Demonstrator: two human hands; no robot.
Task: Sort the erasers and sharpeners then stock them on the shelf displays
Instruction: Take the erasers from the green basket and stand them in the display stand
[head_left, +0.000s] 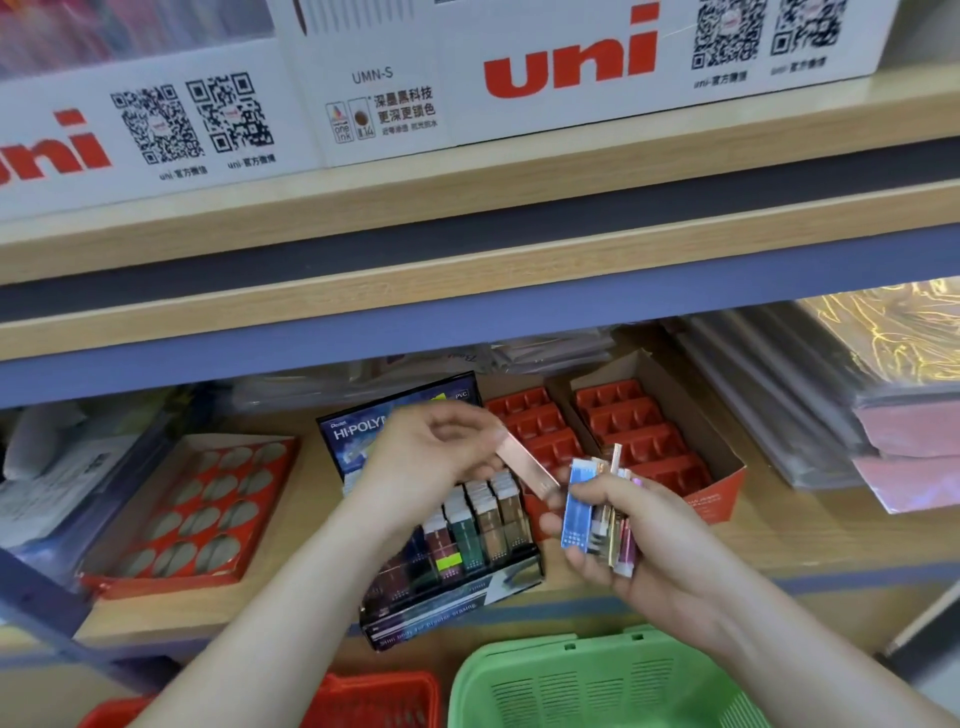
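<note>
Entry: slim sleeved erasers, stocking in progress. Progress, as judged: partway. The display box (452, 608) on the lower shelf (779, 545) already carries rows of upright erasers (483, 512) toward its right and rear, while the front-left slots are too dark to read. Outstanding: the pieces in hand. Also outstanding are the red compartment trays (639, 431) in the open carton just right of the box, and the red card tray (197, 514) with oval cut-outs to its left; neither shows any stock. No sharpener can be made out anywhere. Left grip (431, 452): fingers curled, pinching one copper-coloured eraser (524, 465) by its upper end. The piece slants down and to the right, above the box's right-hand rows. Right grip (639, 540): fingers wrapped round a fanned bundle of erasers (597, 514), blue sleeve foremost, held upright in front of the carton and right of the display box. Relation: the copper eraser's lower end lies just beside the bundle's top, and whether they touch cannot be told. The two grips are near each other, both above the shelf. Below: a green basket (597, 686) and a red basket (379, 696).
</note>
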